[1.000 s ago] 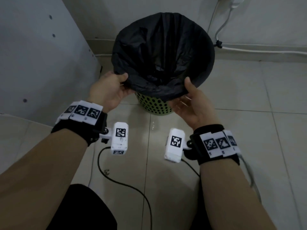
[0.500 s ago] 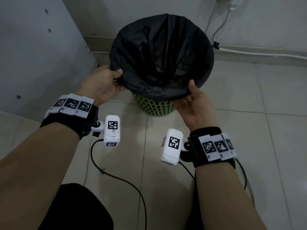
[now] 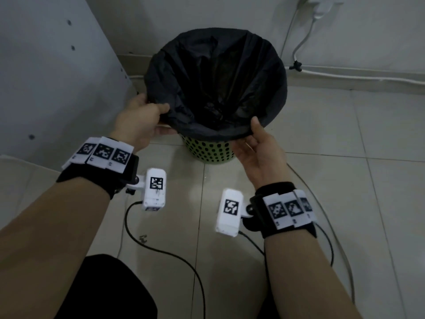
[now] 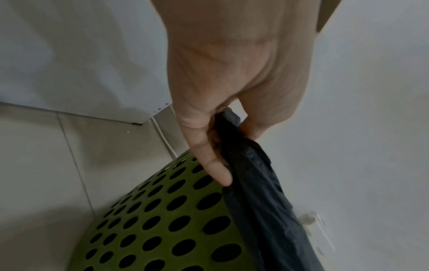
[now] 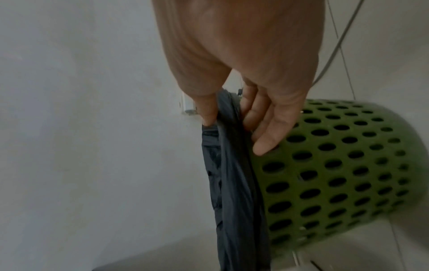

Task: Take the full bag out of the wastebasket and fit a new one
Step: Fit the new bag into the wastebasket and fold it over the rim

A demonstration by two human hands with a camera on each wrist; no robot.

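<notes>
Both hands pinch the near edge of the black bag [image 3: 216,88] draped over the green wastebasket [image 3: 208,150], left hand [image 3: 140,125] and right hand [image 3: 259,153] either side, so fitting seems nearly finished.

The left hand [image 4: 234,77] pinches the gathered edge of a thin black plastic bag [image 4: 260,192]. Beside it curves a green plastic wastebasket [image 4: 162,220] perforated with round holes.
</notes>
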